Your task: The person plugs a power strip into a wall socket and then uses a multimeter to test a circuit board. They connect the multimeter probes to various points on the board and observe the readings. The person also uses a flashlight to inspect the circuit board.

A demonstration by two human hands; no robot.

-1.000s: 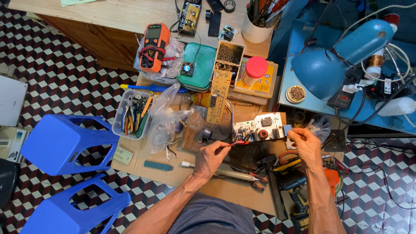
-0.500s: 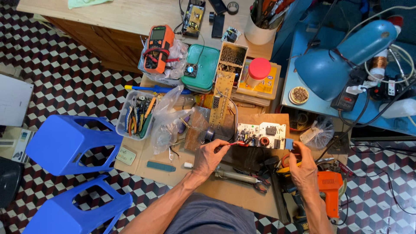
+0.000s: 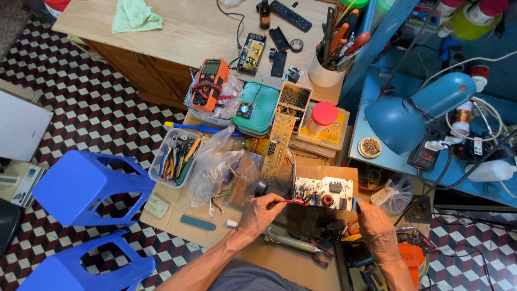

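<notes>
**Surroundings: bench and floor items**

An orange multimeter lies beside a green lidded box. A clear tray of pliers sits near crumpled plastic bags. A blue desk lamp stands at right. Two blue plastic stools occupy the chequered floor. A white cup of tools rests on the wooden bench.
</notes>
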